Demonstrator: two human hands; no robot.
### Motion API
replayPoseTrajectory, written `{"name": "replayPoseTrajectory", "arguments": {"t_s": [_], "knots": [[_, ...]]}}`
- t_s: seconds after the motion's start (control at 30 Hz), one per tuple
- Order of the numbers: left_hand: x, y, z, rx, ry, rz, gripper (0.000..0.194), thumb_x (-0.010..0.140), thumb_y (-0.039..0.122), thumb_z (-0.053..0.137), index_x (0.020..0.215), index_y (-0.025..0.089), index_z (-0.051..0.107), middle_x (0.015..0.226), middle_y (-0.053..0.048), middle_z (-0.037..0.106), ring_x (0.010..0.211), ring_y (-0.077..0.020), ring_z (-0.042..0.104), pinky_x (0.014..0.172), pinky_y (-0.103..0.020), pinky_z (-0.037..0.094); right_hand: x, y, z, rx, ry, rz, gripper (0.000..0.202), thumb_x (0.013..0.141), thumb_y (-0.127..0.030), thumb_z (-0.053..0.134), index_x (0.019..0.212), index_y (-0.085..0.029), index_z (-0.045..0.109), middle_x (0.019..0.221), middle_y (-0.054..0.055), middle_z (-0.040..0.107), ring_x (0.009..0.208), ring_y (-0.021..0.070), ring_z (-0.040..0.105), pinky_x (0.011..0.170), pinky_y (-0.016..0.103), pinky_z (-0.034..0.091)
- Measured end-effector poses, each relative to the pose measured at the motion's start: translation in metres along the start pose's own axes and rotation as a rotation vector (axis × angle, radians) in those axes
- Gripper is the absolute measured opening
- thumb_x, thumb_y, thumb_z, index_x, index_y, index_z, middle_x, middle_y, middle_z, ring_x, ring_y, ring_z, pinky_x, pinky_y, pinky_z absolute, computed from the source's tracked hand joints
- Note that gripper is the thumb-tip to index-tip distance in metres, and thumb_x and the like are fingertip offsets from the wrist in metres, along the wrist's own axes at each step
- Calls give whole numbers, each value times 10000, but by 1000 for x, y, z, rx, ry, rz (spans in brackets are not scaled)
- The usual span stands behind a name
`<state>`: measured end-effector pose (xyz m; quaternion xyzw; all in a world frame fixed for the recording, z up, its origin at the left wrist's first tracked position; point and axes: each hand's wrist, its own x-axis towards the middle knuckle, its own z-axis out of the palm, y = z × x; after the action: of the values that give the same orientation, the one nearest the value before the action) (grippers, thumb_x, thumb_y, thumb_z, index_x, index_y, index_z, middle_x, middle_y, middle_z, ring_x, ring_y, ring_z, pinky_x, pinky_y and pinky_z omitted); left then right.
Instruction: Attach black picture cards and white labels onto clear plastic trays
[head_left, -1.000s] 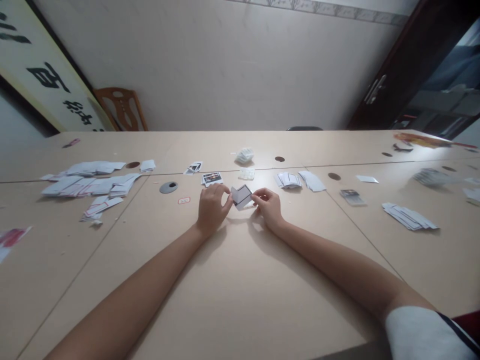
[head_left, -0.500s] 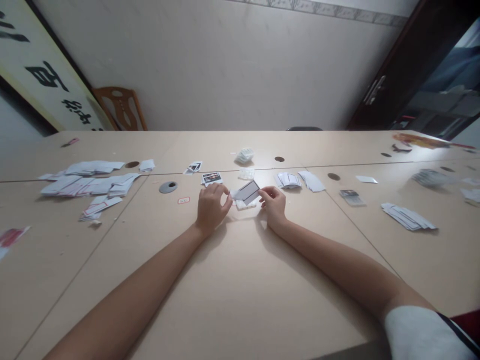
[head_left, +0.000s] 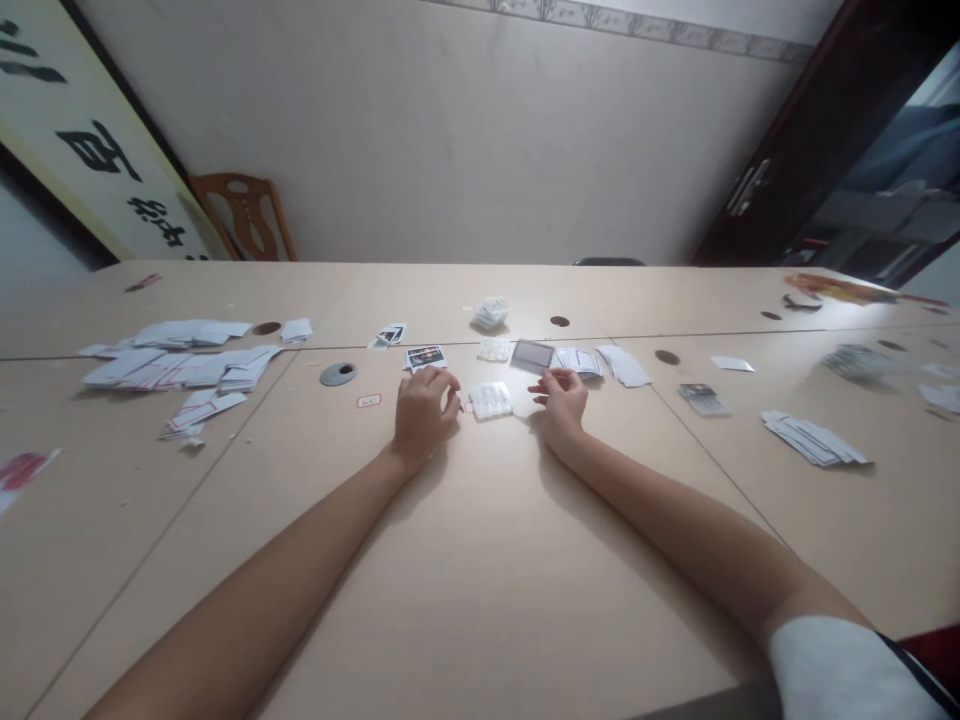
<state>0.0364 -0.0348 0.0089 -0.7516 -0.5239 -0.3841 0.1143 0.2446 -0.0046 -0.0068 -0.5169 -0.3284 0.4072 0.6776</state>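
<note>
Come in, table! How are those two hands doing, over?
Left hand: fingers curled, grip unclear. Right hand: fingertips near grey card, contact unclear. White pack lies between both hands.

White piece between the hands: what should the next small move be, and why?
Probably moving the right hand slightly inward to the white piece, since it lies on the table between that hand and the left hand, just short of the right fingertips. Whether they touch the grey card beyond is unclear.
</note>
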Motion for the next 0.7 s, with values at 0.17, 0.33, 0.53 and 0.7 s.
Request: {"name": "replayPoseTrajectory", "arguments": {"t_s": [0.17, 0.33, 0.53, 0.7], "knots": [[-1, 0, 1, -35, 25, 5, 107, 861, 145, 523, 931, 209, 574, 904, -53, 667, 920, -244, 618, 809, -382, 400, 26, -7, -8, 130, 135, 81, 216, 750, -211, 698, 802, -212, 488, 724, -2, 685, 670, 155, 728, 563, 215, 572], [-1, -1, 1, -75, 77, -21, 171, 910, 273, 565, 1066, 207, 542, 899, -43, 680, 880, -225, 633, 799, -368, 405, 49, -4, -18, 176, 282, 89, 219, 766, -119, 655, 763, -224, 463, 667, -29, 659, 688, 134, 726, 611, 213, 614], [-1, 0, 0, 5, 35, 18, 93, 929, 274, 541, 887, 214, 598, 916, -59, 691, 929, -243, 618, 786, -380, 389, 64, -3, -24, 164, 332, -31, 227, 784, -137, 658, 780, -226, 449, 678, -37, 644, 653, 128, 720, 587, 208, 621], [-1, 0, -1, 13, 40, 35, 135, 933, 287, 545, 850, 215, 624, 898, -55, 689, 916, -237, 616, 780, -381, 384, 66, -3, -25, 151, 283, 131, 298, 785, -150, 698, 759, -227, 411, 619, -46, 599, 536, 127, 687, 557, 224, 614]]}}
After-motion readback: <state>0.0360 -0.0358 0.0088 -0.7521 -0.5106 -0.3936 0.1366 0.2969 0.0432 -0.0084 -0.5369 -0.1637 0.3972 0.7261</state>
